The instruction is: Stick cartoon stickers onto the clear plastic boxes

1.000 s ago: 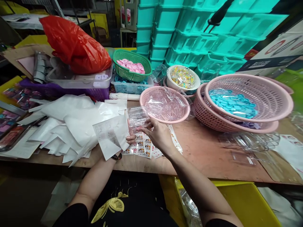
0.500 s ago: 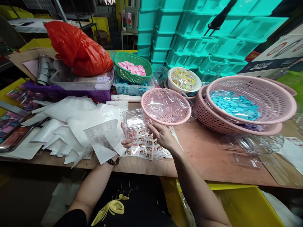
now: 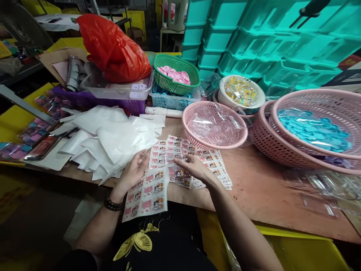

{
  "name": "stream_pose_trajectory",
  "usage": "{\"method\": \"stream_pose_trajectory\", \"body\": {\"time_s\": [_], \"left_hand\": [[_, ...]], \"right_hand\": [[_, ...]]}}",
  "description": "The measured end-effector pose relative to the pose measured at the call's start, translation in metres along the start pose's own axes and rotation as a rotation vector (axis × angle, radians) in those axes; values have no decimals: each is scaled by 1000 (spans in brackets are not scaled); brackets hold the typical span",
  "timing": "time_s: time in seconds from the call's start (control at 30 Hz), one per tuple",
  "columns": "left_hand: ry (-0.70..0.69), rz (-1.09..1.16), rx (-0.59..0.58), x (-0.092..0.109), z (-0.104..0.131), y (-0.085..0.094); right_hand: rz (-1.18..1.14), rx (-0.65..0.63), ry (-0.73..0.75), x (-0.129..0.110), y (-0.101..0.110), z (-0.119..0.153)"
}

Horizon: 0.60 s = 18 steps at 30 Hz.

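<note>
My left hand (image 3: pixel 134 171), fingers curled, holds a sticker sheet (image 3: pixel 149 194) printed with pink shapes and cartoon cats. The sheet hangs towards me over the table's front edge, printed side up. My right hand (image 3: pixel 193 167) has thumb and fingers closed at the right side of a clear plastic box (image 3: pixel 171 160). The box is low over more sticker sheets (image 3: pixel 213 163) spread on the table, and their print shows through it. My left fingertips are a little left of the box.
White backing papers (image 3: pixel 113 135) are heaped at left. A pink basket (image 3: pixel 216 145) of clear plastic pieces stands behind my hands. Larger pink baskets (image 3: pixel 265 139) with blue pieces are at right, near clear packs (image 3: pixel 318 188). Turquoise bins (image 3: pixel 254 41) rise behind.
The plastic box has come down closer to the sheets and tilted flatter. The sticker sheet in my left hand has turned from its pale back to its printed side. The view has shifted left.
</note>
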<state>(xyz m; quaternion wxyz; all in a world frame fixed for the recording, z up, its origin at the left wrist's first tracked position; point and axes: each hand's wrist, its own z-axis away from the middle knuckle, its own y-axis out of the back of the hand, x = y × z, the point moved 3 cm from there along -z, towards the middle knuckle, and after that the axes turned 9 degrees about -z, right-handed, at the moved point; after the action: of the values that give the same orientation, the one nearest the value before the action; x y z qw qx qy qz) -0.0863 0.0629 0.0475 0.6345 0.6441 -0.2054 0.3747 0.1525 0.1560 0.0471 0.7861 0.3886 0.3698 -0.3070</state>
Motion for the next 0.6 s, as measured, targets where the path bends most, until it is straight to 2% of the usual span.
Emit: {"method": "stream_pose_trajectory", "body": {"time_s": [0.03,0.1,0.13,0.17,0.2,0.23,0.3,0.33,0.37,0.5,0.6], "left_hand": [[10,-47,18,4,2,4],[-4,-185,63,19,5,9],[-35,-258,89,29,5,9],[-77,-312,104,39,6,9],[-123,-340,109,48,6,8],[-172,-339,105,56,7,6],[-249,-237,64,65,10,4],[-269,-140,26,65,11,5],[-275,-15,-19,63,11,6],[-169,522,-239,39,11,6],[-45,683,-340,28,11,-4]], "right_hand": [[127,41,38,-4,4,4],[300,232,212,-19,11,18],[325,329,327,-29,12,28],[311,372,441,-39,10,38],[278,324,539,-48,5,47],[239,192,600,-55,-2,53],[168,-128,582,-61,-18,60],[132,-225,524,-60,-22,61],[85,-255,455,-58,-23,59],[-154,-183,287,-44,-10,51],[-73,-240,250,-40,-5,55]]}}
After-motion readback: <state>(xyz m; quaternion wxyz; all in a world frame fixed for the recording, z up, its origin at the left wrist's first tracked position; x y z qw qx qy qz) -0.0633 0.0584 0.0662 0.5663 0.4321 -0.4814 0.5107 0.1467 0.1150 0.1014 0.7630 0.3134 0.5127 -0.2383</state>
